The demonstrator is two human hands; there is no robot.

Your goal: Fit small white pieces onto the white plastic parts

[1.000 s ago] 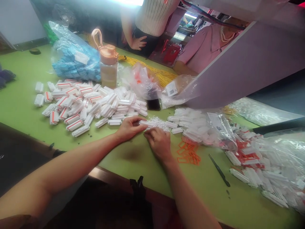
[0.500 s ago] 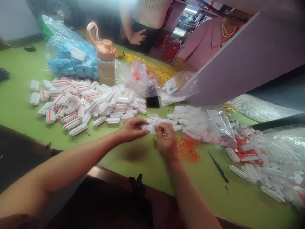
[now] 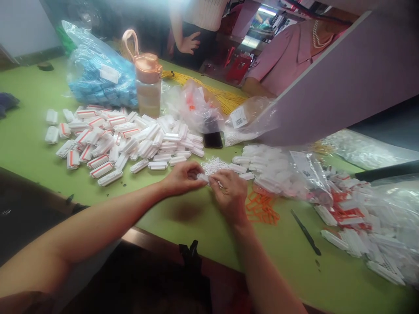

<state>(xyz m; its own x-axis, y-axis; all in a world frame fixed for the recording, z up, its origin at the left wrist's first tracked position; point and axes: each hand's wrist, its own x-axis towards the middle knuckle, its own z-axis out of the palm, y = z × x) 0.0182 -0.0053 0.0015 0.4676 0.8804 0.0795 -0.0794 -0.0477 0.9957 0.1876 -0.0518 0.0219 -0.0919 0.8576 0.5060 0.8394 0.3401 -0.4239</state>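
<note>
Between the fingers of my left hand point(image 3: 185, 176) is a white plastic housing point(image 3: 203, 177), held just above the green table. My right hand point(image 3: 229, 192) has its fingertips pinched at the right end of this piece; whether a small part sits in that pinch is hidden. Right behind my hands lies a heap of tiny white parts point(image 3: 214, 165). Orange plastic frames point(image 3: 262, 208) are piled to the right of my right wrist. A large pile of white housings point(image 3: 131, 141), some with an orange strip, spreads out to the left.
A drink bottle point(image 3: 148, 87) stands beside a bag of blue pieces point(image 3: 101, 74). A phone point(image 3: 213, 140) and yellow wires point(image 3: 225, 99) lie behind. Tweezers point(image 3: 306, 232) lie at right, near bagged white parts point(image 3: 360, 213). A slanted panel point(image 3: 340, 83) rises at right; two people are across the table.
My right hand has moved left and now meets the right end of the white housing. My left hand keeps its hold. The whole view has shifted slightly.
</note>
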